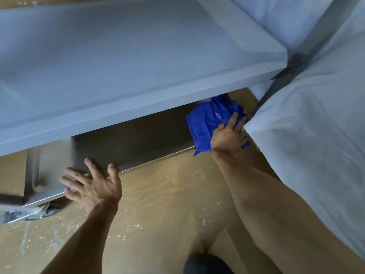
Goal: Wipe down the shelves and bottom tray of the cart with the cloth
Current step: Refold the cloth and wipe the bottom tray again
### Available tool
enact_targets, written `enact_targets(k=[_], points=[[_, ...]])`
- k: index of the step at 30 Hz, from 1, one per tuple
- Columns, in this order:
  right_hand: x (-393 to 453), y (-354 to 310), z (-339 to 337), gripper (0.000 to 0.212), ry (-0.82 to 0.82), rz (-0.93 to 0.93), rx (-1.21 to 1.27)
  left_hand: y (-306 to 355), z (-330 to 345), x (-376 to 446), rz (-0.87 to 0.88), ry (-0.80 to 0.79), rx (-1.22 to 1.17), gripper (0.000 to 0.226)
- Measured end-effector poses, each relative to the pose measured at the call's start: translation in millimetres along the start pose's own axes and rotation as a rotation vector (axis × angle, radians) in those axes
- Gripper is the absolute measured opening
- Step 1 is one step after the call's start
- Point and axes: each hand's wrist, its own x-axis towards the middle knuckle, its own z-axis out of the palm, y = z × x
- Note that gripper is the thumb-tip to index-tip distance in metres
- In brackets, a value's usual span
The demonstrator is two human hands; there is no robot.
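A grey-blue cart shelf (pixel 122 62) fills the upper half of the head view. Below it lies the dark metal bottom tray (pixel 138 135) with a shiny front rim. A crumpled blue cloth (pixel 207 119) rests on the tray's right end, partly hanging over the rim. My right hand (pixel 229 137) presses flat on the cloth, fingers spread. My left hand (pixel 94 184) is open, its fingers resting on the tray's front rim near the left corner. The back of the tray is hidden under the shelf.
A white fabric bag (pixel 316 115) hangs at the cart's right side, against a dark grey post (pixel 284 80). A metal caster wheel (pixel 35 212) sits at the tray's left corner. The tan floor (pixel 167 204) has white specks. A dark shoe tip (pixel 207 262) shows at the bottom.
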Motion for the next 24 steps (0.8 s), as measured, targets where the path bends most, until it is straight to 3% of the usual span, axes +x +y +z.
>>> enact_targets(k=[6, 11, 15, 19, 22, 24], points=[[17, -5, -20, 0.063, -0.144, -0.247, -0.196, -1, 3, 1, 0.008, 0.036, -0.006, 0.077], [22, -43, 2, 0.069, -0.192, -0.109, -0.234, 1, 1, 0, -0.003, 0.045, 0.001, 0.079], [13, -99, 27, 0.063, -0.240, -0.326, -0.225, 0, 11, 3, -0.022, 0.070, -0.012, 0.077], [-74, -168, 43, 0.060, -0.319, -0.550, -0.051, -1, 12, 8, -0.004, 0.083, -0.010, 0.077], [-135, -182, 35, 0.062, -0.384, -0.744, 0.013, -1, 8, 4, 0.001, 0.079, 0.000, 0.077], [-141, -173, 32, 0.057, -0.418, -0.744, 0.027, 4, 5, 0, -0.013, 0.078, 0.017, 0.074]])
